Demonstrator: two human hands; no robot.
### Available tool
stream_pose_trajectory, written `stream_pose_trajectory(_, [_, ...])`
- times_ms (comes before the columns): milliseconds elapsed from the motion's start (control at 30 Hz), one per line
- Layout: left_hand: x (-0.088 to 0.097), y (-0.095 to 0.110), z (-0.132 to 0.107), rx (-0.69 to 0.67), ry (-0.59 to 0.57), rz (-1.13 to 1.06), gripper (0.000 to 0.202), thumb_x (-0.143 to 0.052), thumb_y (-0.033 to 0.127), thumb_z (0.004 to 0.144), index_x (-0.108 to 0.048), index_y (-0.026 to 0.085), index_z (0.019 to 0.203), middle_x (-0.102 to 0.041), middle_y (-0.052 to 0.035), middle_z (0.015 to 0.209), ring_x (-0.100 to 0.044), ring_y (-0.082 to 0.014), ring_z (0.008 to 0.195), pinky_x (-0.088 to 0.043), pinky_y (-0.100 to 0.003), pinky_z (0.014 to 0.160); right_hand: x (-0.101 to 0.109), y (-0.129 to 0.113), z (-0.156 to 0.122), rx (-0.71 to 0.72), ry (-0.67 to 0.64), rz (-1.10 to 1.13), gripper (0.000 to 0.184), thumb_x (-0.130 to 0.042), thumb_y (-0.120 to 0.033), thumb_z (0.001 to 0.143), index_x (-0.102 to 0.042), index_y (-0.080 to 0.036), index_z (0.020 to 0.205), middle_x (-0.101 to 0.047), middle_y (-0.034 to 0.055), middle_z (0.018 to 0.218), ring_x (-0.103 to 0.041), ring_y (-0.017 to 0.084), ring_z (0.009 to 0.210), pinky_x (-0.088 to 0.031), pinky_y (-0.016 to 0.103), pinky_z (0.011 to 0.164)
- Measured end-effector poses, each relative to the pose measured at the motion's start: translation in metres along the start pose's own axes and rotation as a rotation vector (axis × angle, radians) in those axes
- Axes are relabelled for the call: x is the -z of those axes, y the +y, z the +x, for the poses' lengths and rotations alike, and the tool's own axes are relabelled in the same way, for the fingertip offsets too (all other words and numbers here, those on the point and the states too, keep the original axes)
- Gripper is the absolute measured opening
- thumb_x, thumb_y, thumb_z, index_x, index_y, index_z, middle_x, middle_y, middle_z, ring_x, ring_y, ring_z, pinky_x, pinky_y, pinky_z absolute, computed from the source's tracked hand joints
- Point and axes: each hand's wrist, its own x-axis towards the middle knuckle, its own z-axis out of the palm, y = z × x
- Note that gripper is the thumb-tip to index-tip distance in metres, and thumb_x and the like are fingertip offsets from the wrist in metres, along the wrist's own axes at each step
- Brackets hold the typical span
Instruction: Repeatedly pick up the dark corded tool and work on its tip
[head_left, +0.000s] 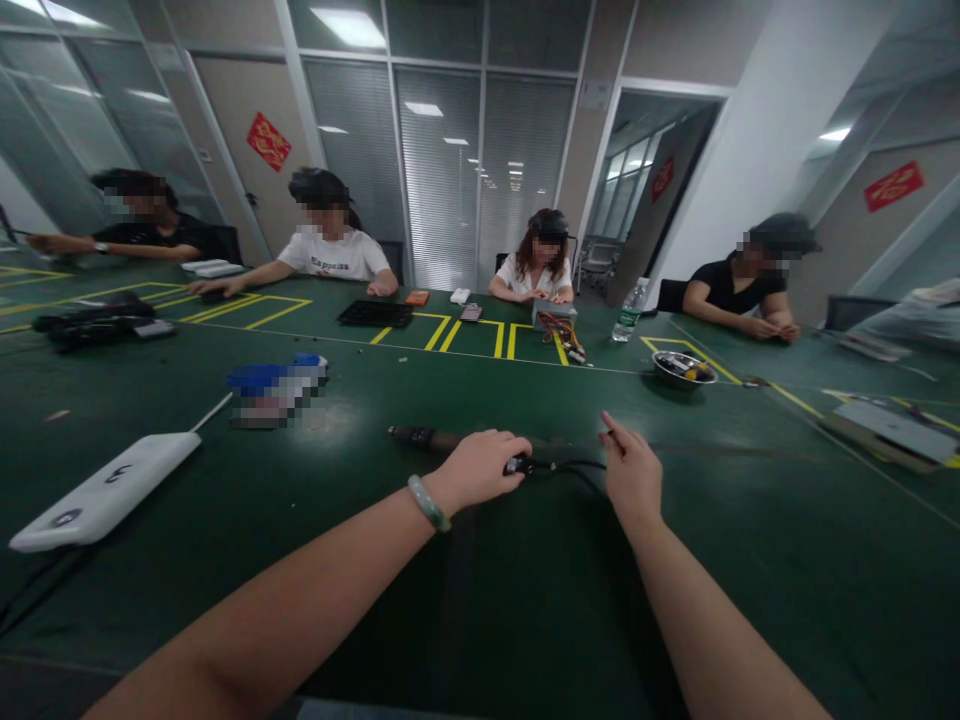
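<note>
A dark corded electric screwdriver (421, 438) lies across the green table, its thin metal tip pointing left. My left hand (484, 465), with a jade-coloured bangle at the wrist, is wrapped over the rear of its body and covers that part. From the right end, a black cable (562, 465) runs to my right hand (632, 475). My right hand is closed around the cable, with the forefinger raised; most of its grip is hidden from this side.
A white power bank (112, 490) with a cable lies left, near a blurred blue-and-white item (277, 388). Beyond are a black tray (375, 313), a water bottle (631, 310) and a metal bowl of parts (682, 370). Several people sit along the far side.
</note>
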Motion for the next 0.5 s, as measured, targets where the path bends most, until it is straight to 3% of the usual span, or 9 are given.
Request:
stream_pose_trajectory(67, [0.003, 0.004, -0.006, -0.034, -0.001, -0.002, 0.023, -0.057, 0.036, 0.086, -0.056, 0.03, 0.108, -0.061, 0.0003, 0.106, -0.057, -0.02, 0.096, -0.044, -0.032, 0.082, -0.005, 0.003, 0.003, 0.028, 0.1, 0.039, 0.046, -0.042, -0.039, 0.093, -0.054, -0.02, 0.133, -0.064, 0.0056, 0.097, -0.059, 0.019, 0.083, -0.043, 0.029, 0.075])
stream_pose_trajectory(167, [0.006, 0.007, -0.011, -0.04, -0.033, 0.012, 0.023, -0.057, 0.034, 0.084, -0.057, 0.029, 0.107, -0.061, -0.0008, 0.103, -0.057, -0.0202, 0.093, -0.045, -0.031, 0.079, -0.013, 0.002, 0.004, 0.065, 0.147, 0.133, 0.046, -0.049, -0.041, 0.091, -0.054, -0.018, 0.13, -0.066, 0.0053, 0.093, -0.06, 0.019, 0.08, -0.044, 0.029, 0.076])
stream_pose_trajectory(267, [0.008, 0.004, -0.014, -0.003, -0.055, 0.049, 0.024, -0.058, 0.034, 0.083, -0.058, 0.028, 0.106, -0.06, -0.0023, 0.101, -0.058, -0.0209, 0.092, -0.045, -0.032, 0.079, -0.02, 0.0, 0.002, 0.116, 0.171, 0.196, 0.04, -0.055, -0.046, 0.087, -0.061, -0.016, 0.112, -0.067, 0.0076, 0.091, -0.061, 0.02, 0.079, -0.045, 0.03, 0.073])
stream_pose_trajectory(367, [0.01, -0.001, -0.019, 0.02, -0.021, 0.066, 0.023, -0.058, 0.033, 0.082, -0.059, 0.027, 0.104, -0.058, -0.0019, 0.099, -0.057, -0.0203, 0.091, -0.044, -0.032, 0.08, -0.026, 0.001, 0.004, 0.185, 0.148, 0.174, 0.036, -0.053, -0.05, 0.088, -0.065, -0.018, 0.099, -0.068, 0.008, 0.093, -0.062, 0.021, 0.079, -0.046, 0.032, 0.074])
stream_pose_trajectory(500, [0.007, -0.003, -0.026, 0.023, 0.047, 0.072, 0.021, -0.058, 0.034, 0.083, -0.06, 0.026, 0.103, -0.058, -0.0018, 0.096, -0.056, -0.0198, 0.089, -0.043, -0.032, 0.081, -0.033, -0.004, 0.013, 0.281, 0.051, 0.092, 0.038, -0.047, -0.049, 0.091, -0.068, -0.019, 0.097, -0.068, 0.0085, 0.096, -0.061, 0.023, 0.085, -0.045, 0.035, 0.08])
